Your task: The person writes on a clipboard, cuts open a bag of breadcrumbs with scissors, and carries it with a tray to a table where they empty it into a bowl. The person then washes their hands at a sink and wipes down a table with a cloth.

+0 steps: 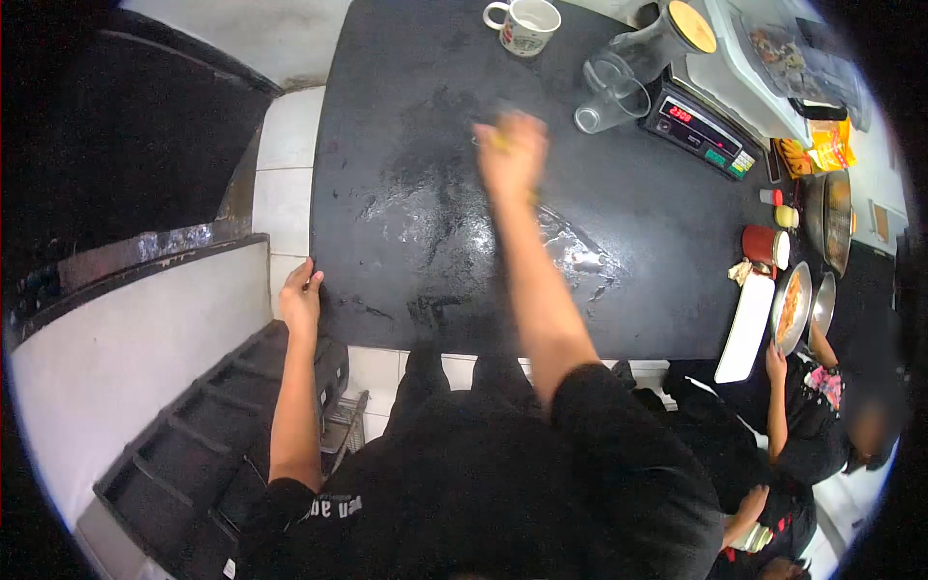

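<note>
My right hand (515,155) is over the black tabletop (416,116), smeared by motion. Its fingers are closed around a small yellow, sponge-like thing (501,142), mostly hidden by the hand. Wet, shiny patches spread over the surface around and below that hand. At the left edge of the table, my left hand (301,298) grips the rim with bent fingers. A white mug (528,29) with a printed pattern stands beyond my right hand. To the right of it, a clear glass (614,104) stands near a clear jug with a yellow lid (692,27).
A digital scale (698,130) with red figures sits at the back right. Along the right side are a yellow packet (829,147), a red tin (764,246) and a white board (746,329). Co-workers stand at the lower right; one person's hand (776,363) holds a metal pan (791,307) with food.
</note>
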Motion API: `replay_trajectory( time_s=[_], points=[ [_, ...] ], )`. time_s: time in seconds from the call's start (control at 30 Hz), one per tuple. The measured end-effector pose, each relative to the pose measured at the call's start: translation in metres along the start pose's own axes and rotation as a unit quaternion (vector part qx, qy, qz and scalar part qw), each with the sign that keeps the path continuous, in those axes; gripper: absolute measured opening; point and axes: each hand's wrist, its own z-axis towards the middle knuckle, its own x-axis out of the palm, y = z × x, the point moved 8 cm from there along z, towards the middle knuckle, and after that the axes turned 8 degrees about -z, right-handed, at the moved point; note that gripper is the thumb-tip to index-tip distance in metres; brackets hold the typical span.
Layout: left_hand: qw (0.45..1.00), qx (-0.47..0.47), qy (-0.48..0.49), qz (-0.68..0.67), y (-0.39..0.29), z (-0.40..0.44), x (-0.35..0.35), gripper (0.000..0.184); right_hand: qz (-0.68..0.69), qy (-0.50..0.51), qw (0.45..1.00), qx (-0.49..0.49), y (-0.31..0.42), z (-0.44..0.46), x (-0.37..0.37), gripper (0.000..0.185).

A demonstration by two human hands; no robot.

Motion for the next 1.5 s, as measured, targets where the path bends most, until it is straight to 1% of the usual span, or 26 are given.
replay_trajectory(
  time_s=[0.1, 0.13, 0.17, 0.23, 0.27, 0.33, 0.37, 0.4, 0.43, 0.53, 0.6, 0.7, 0.8, 0.87, 0.9, 1.0, 1.07, 1.1, 1.2, 1.23, 1.27, 1.3, 1.33, 1.4, 1.43, 1.5],
  points=[
    [0.995, 0.012, -0.015, -0.096, 0.010, -0.001, 0.000, 0.033, 0.101, 0.088, 0.982, -0.134, 0.159, -0.024, 0.029, 0.054],
    [0.995, 0.022, -0.007, -0.100, 0.009, 0.000, 0.002, 0.033, 0.054, 0.219, 0.938, -0.265, 0.208, -0.047, 0.032, 0.051],
    [0.995, 0.010, -0.004, -0.097, 0.012, 0.000, 0.003, 0.034, 0.020, 0.174, 0.913, -0.368, 0.238, -0.087, 0.025, 0.049],
    [0.993, -0.010, 0.020, -0.113, 0.026, 0.001, 0.008, 0.039, 0.191, 0.184, 0.878, -0.399, 0.238, -0.144, 0.022, 0.044],
    [0.995, 0.002, 0.032, -0.092, 0.023, 0.001, 0.007, 0.041, 0.136, 0.221, 0.862, -0.436, 0.224, -0.149, 0.018, 0.047],
    [0.990, -0.046, 0.050, -0.122, 0.036, 0.005, 0.010, 0.042, -0.021, 0.294, 0.892, -0.342, 0.134, -0.099, -0.034, 0.047],
    [0.984, -0.089, 0.075, -0.137, 0.026, 0.002, 0.008, 0.043, -0.016, 0.256, 0.952, -0.169, 0.053, -0.086, -0.013, 0.043],
    [0.983, -0.086, 0.080, -0.139, 0.033, 0.004, 0.012, 0.043, -0.134, 0.090, 0.976, -0.143, -0.035, -0.076, -0.046, 0.040],
    [0.987, -0.054, 0.079, -0.127, 0.043, 0.009, 0.013, 0.044, -0.069, 0.202, 0.977, -0.005, -0.150, -0.073, -0.055, 0.039],
    [0.989, 0.011, 0.079, -0.127, 0.040, 0.015, 0.015, 0.045, -0.203, 0.011, 0.973, 0.113, -0.344, -0.125, -0.199, 0.033],
    [0.980, -0.082, 0.112, -0.144, 0.041, 0.012, 0.014, 0.046, -0.254, -0.036, 0.929, 0.267, -0.396, -0.183, -0.214, 0.035],
    [0.977, -0.078, 0.114, -0.163, 0.034, 0.008, 0.016, 0.046, -0.056, 0.004, 0.947, 0.317, -0.275, -0.163, -0.184, 0.039],
    [0.972, -0.067, 0.119, -0.193, 0.039, 0.010, 0.016, 0.045, -0.065, 0.029, 0.997, -0.015, -0.061, -0.148, -0.064, 0.029],
    [0.973, -0.061, 0.123, -0.188, 0.042, 0.011, 0.015, 0.045, 0.070, 0.211, 0.966, -0.133, 0.110, -0.151, -0.044, 0.038],
    [0.975, -0.066, 0.119, -0.175, 0.044, 0.012, 0.014, 0.045, 0.093, 0.182, 0.954, -0.219, 0.171, -0.177, -0.028, 0.037],
    [0.978, -0.025, 0.144, -0.151, 0.083, 0.029, 0.027, 0.047, 0.170, 0.139, 0.924, -0.312, 0.250, -0.211, -0.009, 0.034],
    [0.974, -0.075, 0.143, -0.161, 0.054, 0.013, 0.015, 0.048, 0.103, 0.191, 0.923, -0.319, 0.209, -0.187, -0.023, 0.034],
    [0.963, -0.072, 0.160, -0.206, 0.051, 0.012, 0.016, 0.046, 0.097, 0.257, 0.945, -0.176, 0.152, -0.164, -0.033, 0.034],
    [0.958, -0.070, 0.165, -0.224, 0.065, 0.022, 0.021, 0.048, -0.041, 0.062, 0.997, 0.019, -0.080, -0.155, -0.131, 0.035],
    [0.961, -0.055, 0.162, -0.218, 0.070, 0.026, 0.022, 0.047, -0.150, 0.126, 0.978, 0.067, -0.162, -0.163, -0.160, 0.032],
    [0.960, -0.058, 0.161, -0.220, 0.073, 0.025, 0.022, 0.047, -0.238, 0.069, 0.964, 0.098, -0.223, -0.176, -0.201, 0.029],
    [0.962, -0.068, 0.158, -0.211, 0.074, 0.026, 0.023, 0.046, -0.173, -0.023, 0.970, 0.170, -0.306, -0.214, -0.218, 0.027],
    [0.964, -0.080, 0.154, -0.202, 0.074, 0.026, 0.023, 0.046, -0.287, -0.068, 0.948, 0.119, -0.326, -0.235, -0.230, 0.027],
    [0.967, -0.062, 0.138, -0.204, 0.055, 0.019, 0.016, 0.046, -0.277, -0.067, 0.939, 0.192, -0.314, -0.244, -0.214, 0.028],
    [0.973, -0.058, 0.136, -0.179, 0.054, 0.020, 0.014, 0.046, -0.017, -0.081, 0.965, 0.249, -0.293, -0.256, -0.190, 0.029],
    [0.978, -0.053, 0.132, -0.152, 0.061, 0.025, 0.015, 0.046, -0.076, 0.018, 0.993, 0.088, -0.141, -0.255, -0.148, 0.030]
  ],
)
